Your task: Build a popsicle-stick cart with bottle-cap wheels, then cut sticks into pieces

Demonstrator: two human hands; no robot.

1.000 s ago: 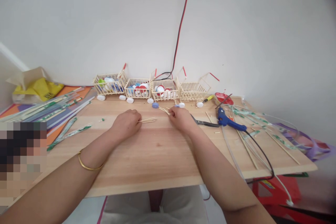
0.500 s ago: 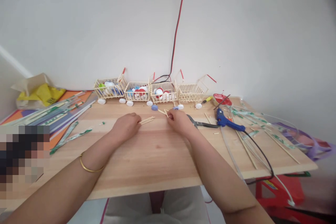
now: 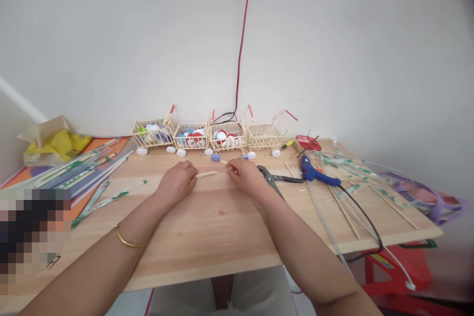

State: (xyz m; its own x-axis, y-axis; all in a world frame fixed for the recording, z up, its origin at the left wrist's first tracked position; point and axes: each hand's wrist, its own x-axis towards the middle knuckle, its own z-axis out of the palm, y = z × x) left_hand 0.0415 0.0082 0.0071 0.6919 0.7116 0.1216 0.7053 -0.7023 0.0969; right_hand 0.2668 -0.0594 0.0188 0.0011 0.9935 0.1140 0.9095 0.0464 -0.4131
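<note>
My left hand [image 3: 177, 180] is closed around a few short, thin wooden sticks [image 3: 206, 175], whose ends point right, low over the wooden table. To its right, my right hand [image 3: 244, 176] has its fingers pinched together near the free ends of those sticks. What sits in that pinch is too small to make out. Another loose stick [image 3: 223, 161] lies just beyond the right fingertips. Pliers [image 3: 272, 177] with dark handles rest beside my right wrist, partly hidden by it.
Small stick-built shopping carts, the left one [image 3: 153, 133] filled with bottle caps, line the wall. A blue glue gun [image 3: 318, 175], a yellow-handled cutter [image 3: 288, 143] and a red bowl [image 3: 308, 143] are at right. Wrapped sticks [image 3: 99, 202] lie left. A red stool [image 3: 398, 271] stands below.
My right hand has moved slightly down and left, closer to the left hand's sticks; the short stick seen upright in its fingers no longer shows clearly. The view has shifted a little.
</note>
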